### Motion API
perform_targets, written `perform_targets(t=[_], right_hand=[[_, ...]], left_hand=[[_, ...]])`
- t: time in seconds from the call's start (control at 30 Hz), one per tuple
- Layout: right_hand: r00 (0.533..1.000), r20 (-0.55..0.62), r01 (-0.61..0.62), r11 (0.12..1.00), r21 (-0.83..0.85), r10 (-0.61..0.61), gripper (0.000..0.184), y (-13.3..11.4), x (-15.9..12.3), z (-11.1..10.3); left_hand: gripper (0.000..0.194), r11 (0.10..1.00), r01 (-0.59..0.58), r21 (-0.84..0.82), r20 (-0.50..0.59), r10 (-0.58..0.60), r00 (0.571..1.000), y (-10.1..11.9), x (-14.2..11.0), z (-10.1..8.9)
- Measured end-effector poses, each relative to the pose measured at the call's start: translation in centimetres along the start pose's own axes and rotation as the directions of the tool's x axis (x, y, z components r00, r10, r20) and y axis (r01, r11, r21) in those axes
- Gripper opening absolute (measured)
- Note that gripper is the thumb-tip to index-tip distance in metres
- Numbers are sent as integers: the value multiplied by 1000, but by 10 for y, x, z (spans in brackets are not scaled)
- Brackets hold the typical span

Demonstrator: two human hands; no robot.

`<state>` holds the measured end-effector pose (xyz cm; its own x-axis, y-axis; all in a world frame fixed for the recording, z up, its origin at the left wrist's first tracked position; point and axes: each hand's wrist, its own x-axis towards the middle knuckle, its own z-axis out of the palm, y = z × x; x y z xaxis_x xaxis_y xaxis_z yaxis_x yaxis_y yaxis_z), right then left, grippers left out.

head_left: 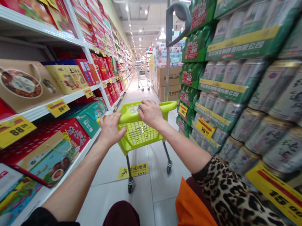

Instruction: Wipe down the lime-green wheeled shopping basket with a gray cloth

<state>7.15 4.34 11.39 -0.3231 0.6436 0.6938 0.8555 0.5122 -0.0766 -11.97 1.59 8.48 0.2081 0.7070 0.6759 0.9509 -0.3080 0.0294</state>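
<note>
Both my hands rest on the lime-green plastic handle (164, 106) of a small shopping cart with a lime-green wire basket (139, 134). My left hand (110, 129) wraps the handle's left end, and my right hand (151, 113) grips it further right, fingers curled over the top. The cart stands ahead of me on thin dark legs with small castors, one of them (131, 185) on the tiled floor. My forearms are bare, and an orange garment and a leopard-print sleeve (237, 203) show at the lower right.
White shelves (41, 109) of red and gold gift boxes line the aisle's left side. Stacked green-wrapped cans (244, 84) with yellow price signs rise on the right. A yellow floor sticker (133, 170) lies ahead, and a wire cart (144, 80) stands far down the aisle.
</note>
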Motion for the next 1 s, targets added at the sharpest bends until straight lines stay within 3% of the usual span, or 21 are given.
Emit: perform_targets(t=[0.1,0.27,0.33,0.5,0.6,0.83,0.9,1.0], right_hand=[[999,-16,-45,999,-23,45,28,2,-2,-2],[991,-33,126,991,-36,-127,32,-25,-4,9],[990,-32,134,991,-28,-135,33,-24,-4,10],[999,-25,-32,999,-18,32,35,10,-7,0],[994,-44,-101,994,-32,99,34,16,-10,-2],[993,-52,108,994,-32,-109,36,-18,-10,13],[993,-55,105,994,-11,-105,34,-13,-10,11],[998,-66,22,1000,5,-22,32,15,-13,4]], left_hand=[[46,1000,-2,4,-9,2,1000,1,0,1],[49,999,-20,28,2,20,1000,0,-1,3],[51,998,-36,60,17,35,999,0,-3,1],[53,998,-25,56,41,23,999,3,-5,-2],[54,1000,-14,24,23,14,1000,3,-3,0],[55,997,-1,84,45,-2,999,4,0,2],[55,995,4,104,50,-10,999,4,-1,0],[53,995,1,103,67,-8,998,2,-2,-2]])
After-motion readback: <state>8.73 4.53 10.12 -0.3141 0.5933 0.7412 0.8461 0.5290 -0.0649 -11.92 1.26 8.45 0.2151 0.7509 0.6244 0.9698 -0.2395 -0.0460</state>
